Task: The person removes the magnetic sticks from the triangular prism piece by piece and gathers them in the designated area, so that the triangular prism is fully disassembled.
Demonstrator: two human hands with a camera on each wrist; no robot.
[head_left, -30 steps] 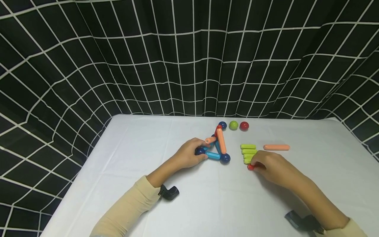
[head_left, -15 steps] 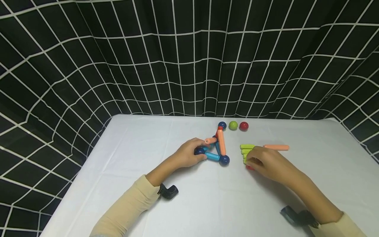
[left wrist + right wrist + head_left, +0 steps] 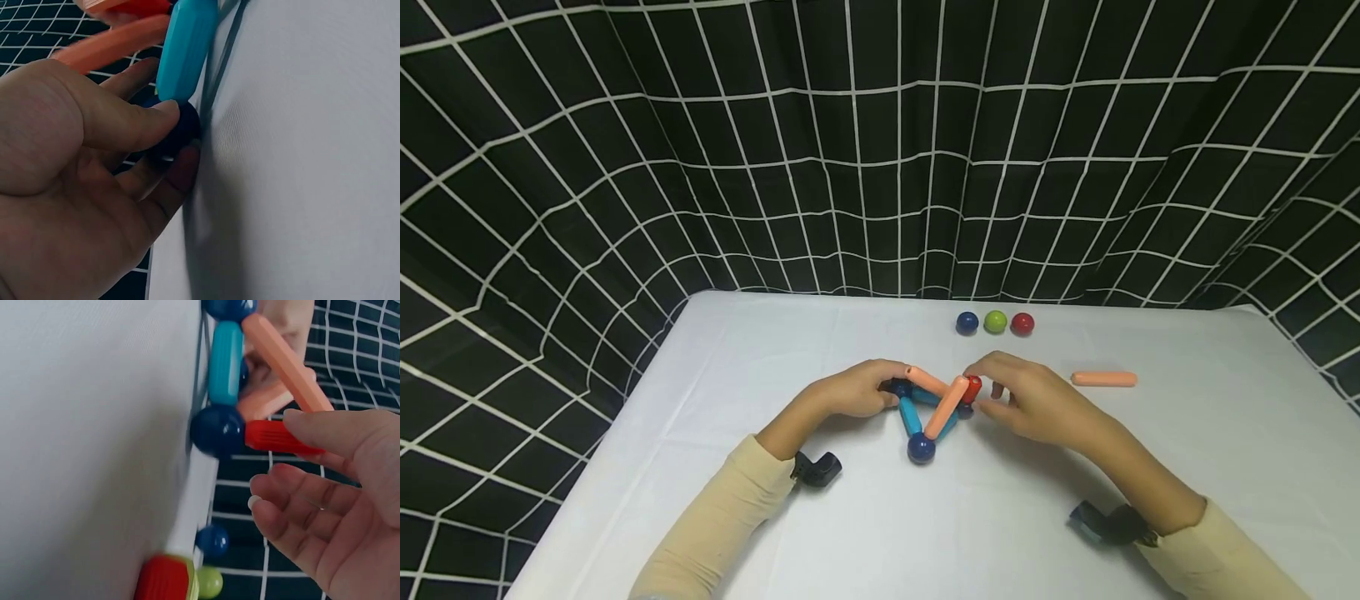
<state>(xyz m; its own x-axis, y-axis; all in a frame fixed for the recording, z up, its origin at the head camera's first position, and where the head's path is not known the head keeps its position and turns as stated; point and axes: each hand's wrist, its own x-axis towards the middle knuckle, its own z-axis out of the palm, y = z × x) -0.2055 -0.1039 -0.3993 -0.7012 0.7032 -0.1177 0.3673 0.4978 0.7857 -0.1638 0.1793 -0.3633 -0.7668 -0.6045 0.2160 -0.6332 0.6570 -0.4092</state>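
Note:
A triangle of light blue rods (image 3: 909, 416) with dark blue balls at its corners rests on the white table. My left hand (image 3: 859, 389) pinches the left corner's dark blue ball (image 3: 184, 128) between thumb and fingers. Orange rods (image 3: 947, 408) slant up from the front ball (image 3: 921, 448) and the left ball. From the right corner's ball (image 3: 219, 430) rises a red rod (image 3: 275, 435). My right hand (image 3: 1037, 402) pinches the red rod near its upper end with thumb and index finger. The other right fingers are loosely bent.
Blue (image 3: 967, 323), green (image 3: 996, 322) and red (image 3: 1022, 324) balls line up near the table's back edge. A loose orange rod (image 3: 1104, 379) lies at right. The right wrist view shows another red rod (image 3: 164, 578) beside green; the head view hides them behind my right hand.
My right hand has left the green rods and moved to the structure's red rod. The structure has turned clockwise, its red rod going from back to right. My left hand keeps its ball.

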